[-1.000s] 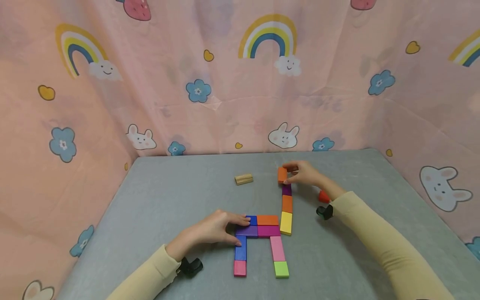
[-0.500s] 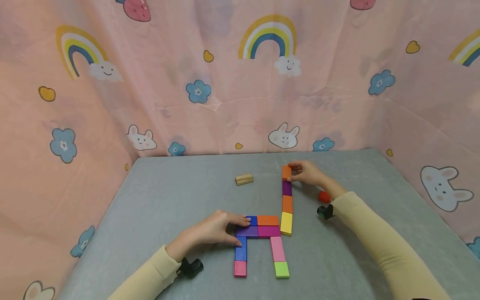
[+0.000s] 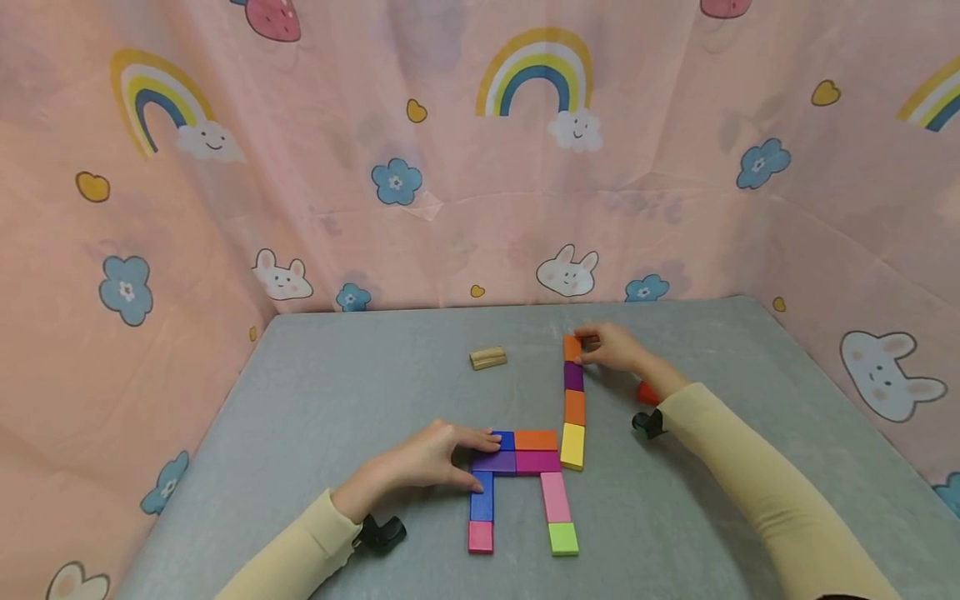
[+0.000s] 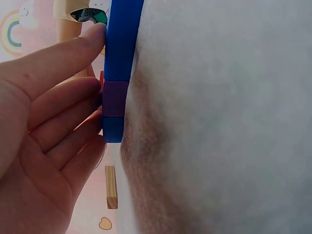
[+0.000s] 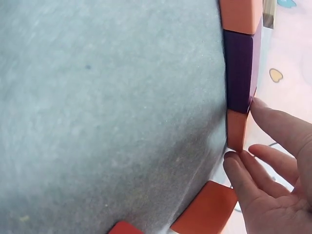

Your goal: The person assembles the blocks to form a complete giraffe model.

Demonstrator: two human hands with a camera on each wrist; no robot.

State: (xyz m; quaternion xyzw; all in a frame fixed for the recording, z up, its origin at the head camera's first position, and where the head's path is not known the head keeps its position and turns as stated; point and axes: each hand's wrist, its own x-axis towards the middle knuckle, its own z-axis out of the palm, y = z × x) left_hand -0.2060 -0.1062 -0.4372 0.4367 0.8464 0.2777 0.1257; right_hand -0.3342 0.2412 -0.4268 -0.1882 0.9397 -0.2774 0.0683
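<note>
My right hand [image 3: 609, 346] pinches an orange block [image 3: 572, 347] at the far end of a column of flat blocks. Below it come a purple block [image 3: 573, 377], another orange block [image 3: 574, 408] and a yellow block [image 3: 572, 447]. In the right wrist view the thumb touches near the joint of the purple [image 5: 240, 73] and orange [image 5: 236, 130] blocks; the fingers meet the far end. My left hand [image 3: 420, 460] rests its extended fingers on a dark blue block [image 3: 506, 442] and a violet block [image 3: 493, 463], its thumb on a blue block [image 3: 482, 504].
Magenta [image 3: 537, 462], orange [image 3: 536, 440], pink [image 3: 555, 497], green [image 3: 563, 539] and rose [image 3: 481, 537] blocks adjoin on the grey table [image 3: 360, 367]. A wooden piece [image 3: 488, 358] lies farther back. A red block [image 3: 648, 393] is partly hidden by the right wrist.
My right hand has shifted the far orange block rightward into line with the purple block, then slightly toward me. The left hand has stayed in place.
</note>
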